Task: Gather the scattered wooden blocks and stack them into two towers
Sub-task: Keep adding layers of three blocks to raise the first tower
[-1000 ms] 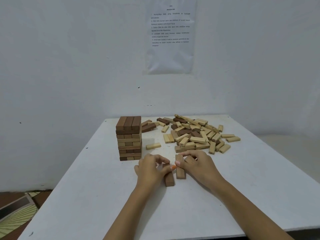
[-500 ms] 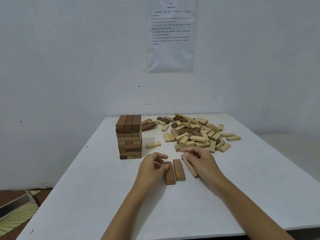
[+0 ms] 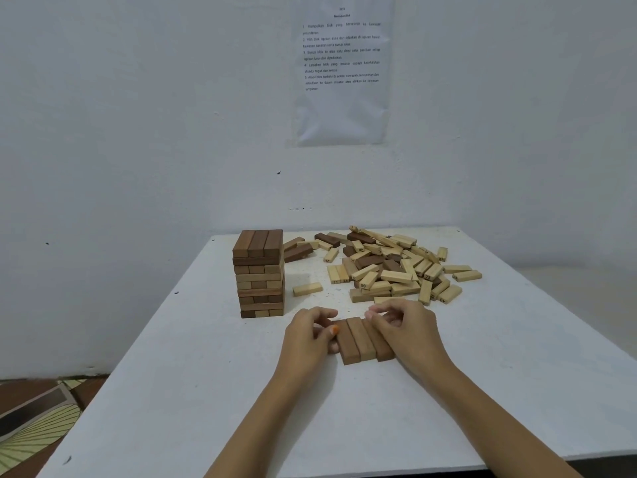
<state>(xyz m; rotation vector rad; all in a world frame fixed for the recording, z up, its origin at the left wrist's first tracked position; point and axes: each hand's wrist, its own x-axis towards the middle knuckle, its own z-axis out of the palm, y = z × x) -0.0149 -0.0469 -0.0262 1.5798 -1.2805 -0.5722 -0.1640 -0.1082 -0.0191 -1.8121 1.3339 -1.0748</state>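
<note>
Dim, even, bluish light — soft shadows, slight overall blur, wide-angle bending at edges.

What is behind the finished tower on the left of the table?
Behind the tower only the table's far edge and white wall show. Two dark blocks emerge at its right side, their left ends hidden by it. Anything lying directly behind it is covered.

Carrying five numbered lines of small print on the printed sheet (image 3: 341, 74), high up and right of the tower (image 3: 259, 274): reading "Kumpulkan blok yang" in line 1 and "Susun blok ke atas satu demi satu" in line 3, the rest too small. Showing "11" on the nearest pale block (image 3: 334, 273) right of the tower, "50" on the next block (image 3: 368, 281), and "23" on the far block (image 3: 432, 270).
</note>
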